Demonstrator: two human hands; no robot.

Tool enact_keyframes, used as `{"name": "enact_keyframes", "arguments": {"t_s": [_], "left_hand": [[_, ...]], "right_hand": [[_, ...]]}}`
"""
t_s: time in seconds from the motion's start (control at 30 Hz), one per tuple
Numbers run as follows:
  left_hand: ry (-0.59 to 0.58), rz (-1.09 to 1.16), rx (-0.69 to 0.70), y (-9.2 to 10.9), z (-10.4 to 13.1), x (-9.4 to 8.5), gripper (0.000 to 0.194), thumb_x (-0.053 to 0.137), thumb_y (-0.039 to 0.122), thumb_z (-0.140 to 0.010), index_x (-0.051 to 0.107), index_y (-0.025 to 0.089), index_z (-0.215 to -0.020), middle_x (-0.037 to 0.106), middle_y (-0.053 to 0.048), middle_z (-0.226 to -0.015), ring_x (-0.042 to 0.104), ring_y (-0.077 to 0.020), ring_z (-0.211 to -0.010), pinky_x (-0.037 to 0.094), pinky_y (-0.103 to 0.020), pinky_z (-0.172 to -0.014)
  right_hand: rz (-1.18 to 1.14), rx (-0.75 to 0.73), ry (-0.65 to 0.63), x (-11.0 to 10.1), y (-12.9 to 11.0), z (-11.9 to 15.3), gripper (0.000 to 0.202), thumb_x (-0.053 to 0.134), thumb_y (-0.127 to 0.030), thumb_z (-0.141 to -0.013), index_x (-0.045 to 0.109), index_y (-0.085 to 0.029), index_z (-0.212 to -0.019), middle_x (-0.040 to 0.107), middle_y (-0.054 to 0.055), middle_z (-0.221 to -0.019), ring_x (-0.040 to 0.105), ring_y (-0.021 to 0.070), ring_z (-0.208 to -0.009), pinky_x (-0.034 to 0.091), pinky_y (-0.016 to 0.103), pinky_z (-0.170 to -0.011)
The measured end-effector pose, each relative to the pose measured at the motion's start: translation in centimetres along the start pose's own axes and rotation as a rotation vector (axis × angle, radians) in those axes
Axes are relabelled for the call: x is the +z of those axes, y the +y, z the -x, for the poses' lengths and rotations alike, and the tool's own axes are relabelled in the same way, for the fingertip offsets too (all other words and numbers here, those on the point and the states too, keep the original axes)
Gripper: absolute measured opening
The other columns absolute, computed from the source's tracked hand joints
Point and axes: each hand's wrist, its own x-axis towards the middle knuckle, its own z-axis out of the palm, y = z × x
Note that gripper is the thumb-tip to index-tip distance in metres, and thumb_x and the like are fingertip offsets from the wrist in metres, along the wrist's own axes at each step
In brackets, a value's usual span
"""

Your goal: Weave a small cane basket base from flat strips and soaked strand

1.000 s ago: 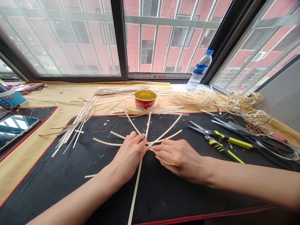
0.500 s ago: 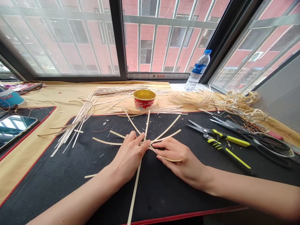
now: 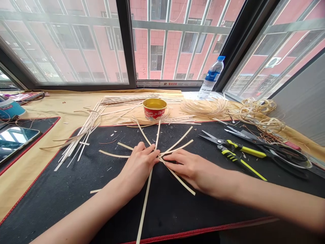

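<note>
Several pale flat strips (image 3: 144, 206) cross in a star shape on the black mat (image 3: 114, 217), their ends fanning outward. My left hand (image 3: 142, 162) presses on the crossing from the left, its fingers bent together over the strips and hiding part of them. From the right, my right hand (image 3: 190, 169) has its fingertips at the crossing, closed on the strips beside it. One strip runs out from beneath my right fingers toward the lower right. The longest strip reaches down to the mat's front edge.
Behind the mat stand a red and gold tin (image 3: 154, 109) and a water bottle (image 3: 209, 79). Pliers (image 3: 235, 149) and scissors (image 3: 274, 149) lie at the right. Loose strips (image 3: 83, 135) are at the left, near a phone (image 3: 16, 140); coiled strips (image 3: 205, 107) lie behind.
My right fingers have shifted on the strips. The lower-right strip, earlier bent up against my right hand, now points further down toward the front. The whole view has moved slightly.
</note>
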Motion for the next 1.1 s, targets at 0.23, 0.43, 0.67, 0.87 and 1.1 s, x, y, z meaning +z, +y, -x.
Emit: {"name": "enact_keyframes", "arguments": {"t_s": [0.23, 0.43, 0.67, 0.87, 1.1], "left_hand": [[0.085, 0.032, -0.086, -0.4, 0.8, -1.1, 0.045, 0.048, -0.001, -0.086, 0.050, 0.013, -0.128, 0.064, -0.008, -0.103, 0.053, -0.0217, -0.096, 0.050, -0.036, -0.086], [-0.024, -0.131, -0.164, 0.0, 0.9, -2.2, 0.024, 0.050, -0.002, -0.082, 0.064, 0.013, -0.095, 0.061, -0.008, -0.093, 0.052, -0.0264, -0.090, 0.047, -0.040, -0.078], [-0.096, -0.164, -0.205, 0.1, 0.7, -1.6, 0.020, 0.046, 0.003, -0.086, 0.063, 0.014, -0.085, 0.058, -0.006, -0.079, 0.053, -0.0259, -0.079, 0.044, -0.039, -0.071], [-0.113, -0.153, -0.226, -0.1, 0.6, -1.5, 0.018, 0.047, 0.010, -0.091, 0.060, 0.016, -0.081, 0.057, -0.005, -0.079, 0.054, -0.0238, -0.077, 0.043, -0.037, -0.071], [-0.094, -0.122, -0.233, -0.3, 0.5, -1.3, 0.016, 0.049, 0.008, -0.090, 0.060, 0.015, -0.082, 0.058, -0.004, -0.082, 0.055, -0.0220, -0.079, 0.043, -0.035, -0.071]], "right_hand": [[-0.170, 0.032, -0.169, -6.7, 0.5, -1.4, 0.025, 0.053, -0.015, -0.091, 0.071, -0.022, -0.107, 0.069, 0.007, -0.113, 0.066, 0.0196, -0.101, 0.053, 0.029, -0.088], [-0.290, 0.132, -0.125, -8.7, 2.3, -0.9, 0.024, 0.058, -0.024, -0.089, 0.073, -0.017, -0.107, 0.072, 0.008, -0.108, 0.068, 0.0186, -0.094, 0.054, 0.024, -0.079], [-0.022, 0.031, -0.005, -2.1, 3.4, -2.3, 0.022, 0.054, -0.008, -0.087, 0.072, -0.015, -0.098, 0.071, 0.010, -0.100, 0.066, 0.0176, -0.087, 0.051, 0.028, -0.076], [0.036, 0.022, -0.059, -2.2, 4.3, -1.6, 0.025, 0.054, -0.011, -0.088, 0.070, -0.017, -0.107, 0.068, 0.011, -0.109, 0.063, 0.0201, -0.099, 0.050, 0.033, -0.085], [0.126, 0.088, -0.303, -3.8, 3.7, -3.0, 0.021, 0.051, -0.013, -0.090, 0.071, -0.016, -0.096, 0.066, 0.011, -0.107, 0.062, 0.0215, -0.094, 0.047, 0.031, -0.080]]}}
